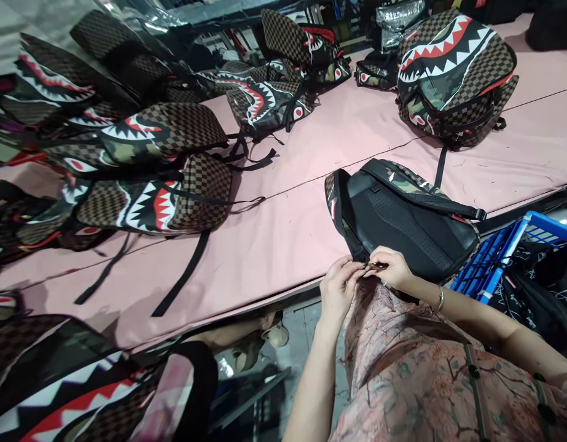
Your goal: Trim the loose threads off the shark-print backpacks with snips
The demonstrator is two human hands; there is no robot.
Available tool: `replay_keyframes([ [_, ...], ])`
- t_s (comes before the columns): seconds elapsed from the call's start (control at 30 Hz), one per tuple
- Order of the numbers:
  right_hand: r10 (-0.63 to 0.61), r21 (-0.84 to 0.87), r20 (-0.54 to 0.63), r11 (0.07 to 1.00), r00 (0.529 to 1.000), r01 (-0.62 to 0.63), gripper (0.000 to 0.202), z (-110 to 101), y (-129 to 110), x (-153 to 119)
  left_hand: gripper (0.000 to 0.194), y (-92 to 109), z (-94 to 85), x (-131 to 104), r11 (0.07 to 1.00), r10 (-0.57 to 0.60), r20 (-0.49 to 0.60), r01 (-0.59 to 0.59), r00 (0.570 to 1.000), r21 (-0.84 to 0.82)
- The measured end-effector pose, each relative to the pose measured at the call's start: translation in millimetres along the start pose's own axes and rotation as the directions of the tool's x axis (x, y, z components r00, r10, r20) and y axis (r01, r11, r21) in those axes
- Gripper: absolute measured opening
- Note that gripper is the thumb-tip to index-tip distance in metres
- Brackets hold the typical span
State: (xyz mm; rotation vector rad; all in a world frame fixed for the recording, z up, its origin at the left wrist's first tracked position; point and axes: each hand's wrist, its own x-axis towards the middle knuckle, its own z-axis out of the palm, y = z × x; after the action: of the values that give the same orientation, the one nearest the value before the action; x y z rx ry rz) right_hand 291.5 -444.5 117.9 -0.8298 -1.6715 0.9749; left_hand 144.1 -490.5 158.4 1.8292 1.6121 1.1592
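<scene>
A backpack (403, 227) lies on the pink-covered table with its black padded back panel facing up. At its near edge my left hand (340, 287) and my right hand (392, 269) meet, fingertips pinched together. Between them is a thin dark strap end of the backpack, mostly covered by my fingers. One shoulder strap (428, 195) with camouflage print runs along the far side of the panel. A bracelet (440, 299) circles my right wrist.
Several checkered shark-mouth backpacks (154, 205) lie at the left of the pink table (283, 245), straps trailing. A stack of backpacks (456, 73) stands at the far right. A blue crate (507, 258) with black items is beside the table. Another person's leg (237, 331) shows below.
</scene>
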Motion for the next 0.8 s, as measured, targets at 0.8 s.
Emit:
replay_keyframes([
  [0.8, 0.097, 0.027, 0.002, 0.995, 0.995, -0.097, 0.014, -13, 0, -12, 0.032, -2, 16.9, 15, 0.659, -0.557, 0.202, 0.577, 0.805, -0.483],
])
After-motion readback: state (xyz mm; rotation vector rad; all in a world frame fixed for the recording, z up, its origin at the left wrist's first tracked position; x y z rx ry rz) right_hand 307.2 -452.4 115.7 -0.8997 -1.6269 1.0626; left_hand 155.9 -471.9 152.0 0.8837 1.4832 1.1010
